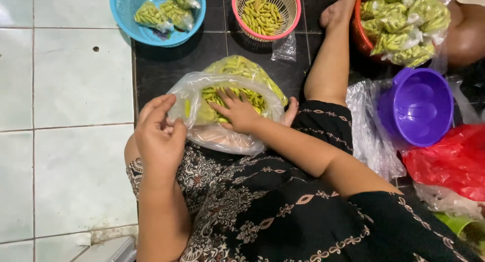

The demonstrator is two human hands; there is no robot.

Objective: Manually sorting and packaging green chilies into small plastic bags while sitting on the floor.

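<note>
Left hand [159, 135], left of frame centre: fingers together, pinching the rim of the clear plastic bag [222, 138] at its left edge. The bag lies on the lap at frame centre, its mouth held open toward the top of the frame.

Right hand [237, 113], just right of that: reached inside the bag, fingers spread apart and pressed flat on the green chillies [209, 95]. Chillies lie directly under the fingertips, long axes running mostly up-frame. The right hand is the nearer one.

Count, left to right along the top:
- one blue basket [126, 9], three filled packets in view
- one pink basket [293, 9], loose chillies
- one red tub [359, 37], many packets, not countable
- one purple bowl [422, 105]
</note>
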